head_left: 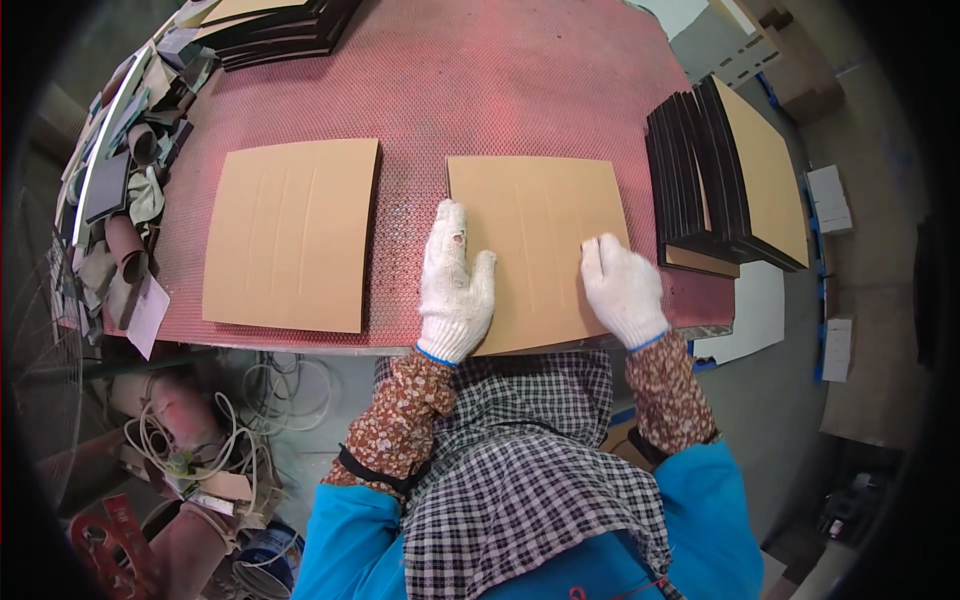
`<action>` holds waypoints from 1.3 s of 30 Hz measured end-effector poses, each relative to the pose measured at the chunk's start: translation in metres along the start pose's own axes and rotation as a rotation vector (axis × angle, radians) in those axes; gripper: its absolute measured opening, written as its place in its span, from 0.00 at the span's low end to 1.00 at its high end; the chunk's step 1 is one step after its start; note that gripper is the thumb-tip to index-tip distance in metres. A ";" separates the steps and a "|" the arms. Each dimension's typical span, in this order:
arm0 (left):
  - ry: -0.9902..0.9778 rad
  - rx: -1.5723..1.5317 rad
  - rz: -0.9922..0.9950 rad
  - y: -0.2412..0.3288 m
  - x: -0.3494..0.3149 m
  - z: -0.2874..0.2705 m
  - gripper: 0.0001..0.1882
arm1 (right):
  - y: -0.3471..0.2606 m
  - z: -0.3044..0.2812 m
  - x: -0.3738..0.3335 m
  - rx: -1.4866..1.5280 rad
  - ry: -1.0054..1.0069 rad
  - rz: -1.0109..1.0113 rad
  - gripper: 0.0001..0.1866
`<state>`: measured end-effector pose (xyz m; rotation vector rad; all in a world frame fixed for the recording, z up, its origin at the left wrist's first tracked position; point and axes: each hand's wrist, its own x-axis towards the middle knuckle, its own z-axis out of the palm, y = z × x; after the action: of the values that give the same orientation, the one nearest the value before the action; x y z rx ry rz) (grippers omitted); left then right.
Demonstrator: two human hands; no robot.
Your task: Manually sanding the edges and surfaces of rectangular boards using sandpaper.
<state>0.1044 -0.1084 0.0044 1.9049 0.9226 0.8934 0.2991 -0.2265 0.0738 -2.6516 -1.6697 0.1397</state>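
Note:
In front of me a tan square board (535, 230) with faint parallel creases lies flat on the red mesh-topped table (420, 90). Along its left edge rests my left hand (456, 283), in a white knitted glove with a small hole in it, fingers stretched out and pressed against the board's side. My right hand (622, 288), gloved the same way, is closed with bent fingertips over the board's right part; whatever it may hold is hidden. A second tan board (290, 235), creased alike and dark along its right side, lies to the left, apart from both hands.
Several black-edged tan boards (735, 175) stand leaning together at the right table edge. Another dark-edged stack (280, 30) sits at the far left. Scraps and tubes (130, 220) crowd the left side. Coiled hoses (200, 430) hang below the table.

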 end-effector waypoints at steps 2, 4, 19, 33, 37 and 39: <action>0.000 -0.017 -0.011 0.002 0.000 0.001 0.34 | 0.003 -0.001 0.027 -0.048 0.008 -0.016 0.15; 0.007 -0.025 -0.023 0.002 -0.001 0.001 0.35 | 0.002 -0.005 0.054 -0.030 0.053 -0.039 0.18; 0.025 0.001 -0.014 0.004 0.001 0.003 0.35 | 0.010 -0.009 -0.015 0.075 -0.078 -0.086 0.17; 0.052 -0.060 -0.033 0.001 0.000 0.006 0.35 | -0.033 -0.011 -0.071 0.249 -0.063 0.076 0.18; 0.061 -0.039 -0.019 0.002 0.001 0.004 0.35 | -0.029 -0.008 -0.058 0.192 -0.118 0.020 0.16; 0.065 -0.026 -0.019 0.001 0.000 0.003 0.35 | -0.036 -0.013 -0.040 0.135 -0.049 -0.051 0.17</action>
<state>0.1067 -0.1095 0.0039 1.8520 0.9614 0.9562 0.2504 -0.2463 0.0918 -2.5252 -1.6759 0.3080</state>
